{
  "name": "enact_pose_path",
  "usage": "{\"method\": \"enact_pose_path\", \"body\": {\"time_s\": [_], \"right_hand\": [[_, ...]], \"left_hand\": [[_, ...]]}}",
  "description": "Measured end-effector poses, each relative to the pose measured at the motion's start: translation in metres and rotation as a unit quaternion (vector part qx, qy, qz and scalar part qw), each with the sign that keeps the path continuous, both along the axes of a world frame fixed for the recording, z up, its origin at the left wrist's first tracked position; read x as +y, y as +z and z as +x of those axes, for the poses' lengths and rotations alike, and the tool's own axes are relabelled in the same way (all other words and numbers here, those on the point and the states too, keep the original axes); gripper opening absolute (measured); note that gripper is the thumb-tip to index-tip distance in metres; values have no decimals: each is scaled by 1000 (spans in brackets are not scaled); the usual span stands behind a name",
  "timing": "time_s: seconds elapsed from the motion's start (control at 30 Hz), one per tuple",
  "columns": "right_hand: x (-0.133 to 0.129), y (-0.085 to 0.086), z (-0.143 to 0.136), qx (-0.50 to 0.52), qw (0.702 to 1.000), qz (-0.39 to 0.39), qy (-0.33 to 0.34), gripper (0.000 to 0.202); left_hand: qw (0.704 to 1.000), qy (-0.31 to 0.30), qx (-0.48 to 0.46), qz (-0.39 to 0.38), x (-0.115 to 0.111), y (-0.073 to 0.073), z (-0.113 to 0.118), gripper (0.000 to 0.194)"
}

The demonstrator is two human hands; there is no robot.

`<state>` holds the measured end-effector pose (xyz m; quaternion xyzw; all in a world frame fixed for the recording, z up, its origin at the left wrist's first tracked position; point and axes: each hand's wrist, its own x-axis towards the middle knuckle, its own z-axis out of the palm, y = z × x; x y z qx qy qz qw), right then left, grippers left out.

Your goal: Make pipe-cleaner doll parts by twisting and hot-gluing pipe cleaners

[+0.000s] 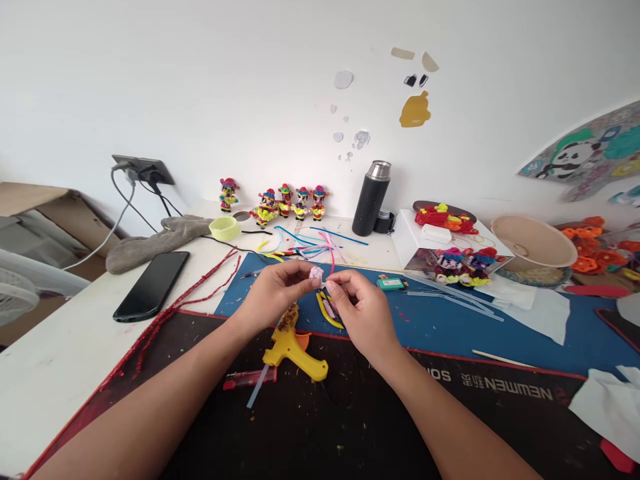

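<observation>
Landmark: the yellow plastic glue gun (293,348) lies before us on the black desk mat (400,427), its stained front end away from us, a translucent glue stick (257,387) jutting from its rear toward our left.

Pink piece: the small, rounded, pale pink fuzzy piece (316,273) is held up just beyond the glue gun's front end and slightly right of it.

Hands to piece: it sits between our fingertips, at the far end of both arms; neither hand is clearly nearer, the left meeting it from one side, the right from the other.

Left hand: our left hand (274,292) pinches the piece between thumb and fingers, beyond the gun.

Right hand: our right hand (364,307), right of the gun, grips a tiny whitish bit (323,285) at the piece's lower edge; we cannot tell whether the two are joined.

Pointing: the piece looks compact, so we make out no long axis or pointed end; its whitish side faces our right fingers.

Under the right hand: a curved yellow fuzzy strip (323,312) lies just right of the gun's front end.
</observation>
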<state>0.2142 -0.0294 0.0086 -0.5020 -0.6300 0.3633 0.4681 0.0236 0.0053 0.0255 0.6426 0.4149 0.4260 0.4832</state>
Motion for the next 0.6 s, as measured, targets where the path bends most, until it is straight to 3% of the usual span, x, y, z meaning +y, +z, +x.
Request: {"method": "enact_pose_path", "body": {"time_s": [0.3, 0.6], "right_hand": [[0, -1, -2, -1, 1000, -11, -5, 30], [0, 2, 0, -41, 999, 4, -10, 30]], "left_hand": [[991, -19, 80, 103, -4, -1, 2, 19], [987, -18, 116, 114, -7, -2, 4, 16]]}}
